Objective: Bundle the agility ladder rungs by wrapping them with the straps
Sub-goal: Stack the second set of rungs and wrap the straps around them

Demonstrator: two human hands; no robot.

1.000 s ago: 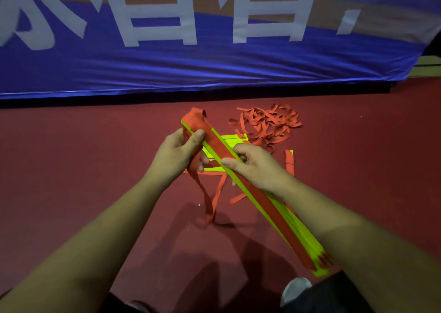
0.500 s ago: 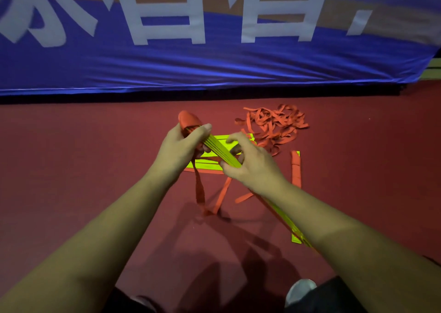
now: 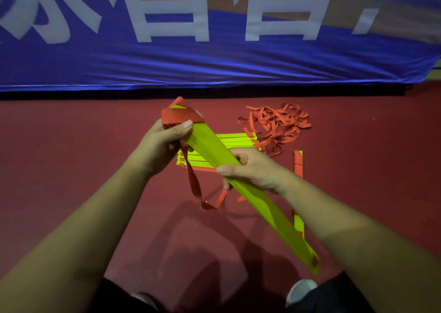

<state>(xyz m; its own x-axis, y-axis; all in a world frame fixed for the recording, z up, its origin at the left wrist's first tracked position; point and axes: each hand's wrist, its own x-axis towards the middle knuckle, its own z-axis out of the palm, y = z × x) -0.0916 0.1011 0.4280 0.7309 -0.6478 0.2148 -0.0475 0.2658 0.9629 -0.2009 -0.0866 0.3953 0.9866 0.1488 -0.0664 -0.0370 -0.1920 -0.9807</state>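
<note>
Above the red floor (image 3: 71,157), the stack of yellow rungs (image 3: 269,207) slants from far left to near right. The left hand (image 3: 162,145) grips its far end and the right hand (image 3: 253,169) its middle. A strap wrap (image 3: 179,117) circles only the far end, and the strap tangle (image 3: 276,126) lies loose at far right, so bundling looks barely begun.

The rung stack (image 3: 262,205) now shows its broad yellow face, no longer its thin edge. The orange strap (image 3: 179,117) now bands its far end, above the left hand (image 3: 162,145).
</note>
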